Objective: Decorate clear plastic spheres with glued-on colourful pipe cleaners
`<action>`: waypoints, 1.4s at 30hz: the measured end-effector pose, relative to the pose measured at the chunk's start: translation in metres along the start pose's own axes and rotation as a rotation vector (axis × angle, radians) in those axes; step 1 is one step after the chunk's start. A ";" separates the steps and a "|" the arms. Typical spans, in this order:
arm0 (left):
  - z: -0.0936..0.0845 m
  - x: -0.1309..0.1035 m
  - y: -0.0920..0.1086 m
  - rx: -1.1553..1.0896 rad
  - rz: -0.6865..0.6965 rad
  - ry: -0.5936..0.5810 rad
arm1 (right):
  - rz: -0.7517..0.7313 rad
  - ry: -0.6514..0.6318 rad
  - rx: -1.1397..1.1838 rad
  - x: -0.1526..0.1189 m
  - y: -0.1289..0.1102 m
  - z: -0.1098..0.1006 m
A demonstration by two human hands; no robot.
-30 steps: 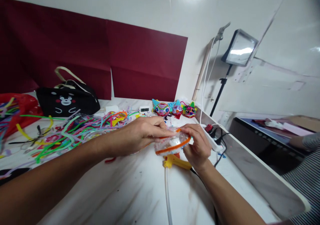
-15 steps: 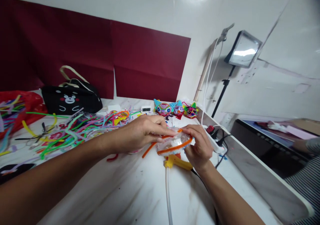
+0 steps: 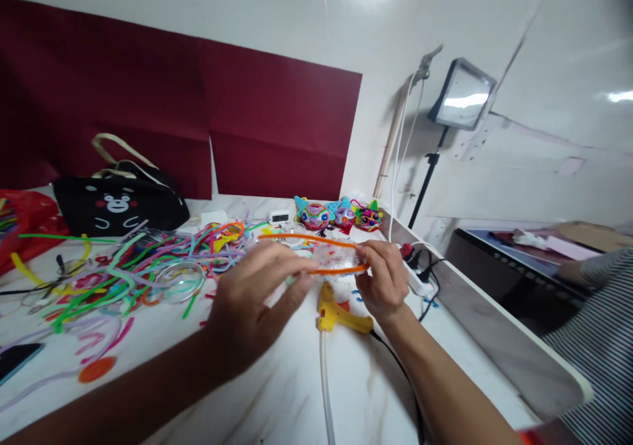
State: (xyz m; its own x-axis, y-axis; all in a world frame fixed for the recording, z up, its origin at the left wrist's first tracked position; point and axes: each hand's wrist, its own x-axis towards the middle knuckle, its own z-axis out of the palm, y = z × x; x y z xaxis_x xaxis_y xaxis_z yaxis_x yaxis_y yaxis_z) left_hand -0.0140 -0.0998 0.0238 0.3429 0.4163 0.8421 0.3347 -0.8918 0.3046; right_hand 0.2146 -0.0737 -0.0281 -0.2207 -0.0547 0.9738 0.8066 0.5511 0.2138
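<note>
My right hand [image 3: 383,277] pinches the right edge of a clear plastic round piece [image 3: 339,257], held above the table. An orange pipe cleaner [image 3: 321,238] runs along its rim, and a loose length sticks out leftward. At the piece's left edge is my left hand [image 3: 262,293], slightly blurred, fingers stretched and thumb apart; its fingertips are at the rim, and whether they touch it is unclear. Below the piece lies a yellow glue gun [image 3: 341,316] with a long clear glue stick [image 3: 326,385] coming from its back.
Colourful pipe cleaners [image 3: 133,260] and a clear round lid [image 3: 180,281] lie left. Several decorated craft heads [image 3: 316,214] stand behind my hands, near a small digital clock [image 3: 279,217]. A black bag [image 3: 119,201] is back left. Right are a power strip [image 3: 420,283], a table-edge board [image 3: 484,306] and another person's striped sleeve [image 3: 608,273].
My left hand has moved left and back toward me, away from the top of the clear piece. The piece has turned, and its orange pipe cleaner now extends left. The view has shifted right.
</note>
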 end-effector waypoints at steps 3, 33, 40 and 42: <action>0.024 -0.019 0.005 -0.513 -0.496 -0.343 | 0.001 0.009 -0.047 -0.002 0.002 0.000; 0.066 -0.007 -0.031 -1.355 -0.921 0.182 | 0.610 -0.151 0.481 0.004 -0.027 0.014; 0.068 -0.010 -0.036 -1.351 -0.992 0.212 | 0.953 -0.165 0.652 0.002 -0.022 0.017; 0.069 -0.011 -0.037 -1.343 -0.999 0.213 | 0.985 -0.181 0.666 0.001 -0.020 0.017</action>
State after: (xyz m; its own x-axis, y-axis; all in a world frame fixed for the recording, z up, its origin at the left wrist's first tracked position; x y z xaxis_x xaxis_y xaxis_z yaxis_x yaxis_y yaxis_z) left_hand 0.0311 -0.0592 -0.0272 0.3199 0.9415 0.1056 -0.6371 0.1313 0.7595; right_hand 0.1892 -0.0704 -0.0324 0.2138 0.7200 0.6602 0.2422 0.6156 -0.7499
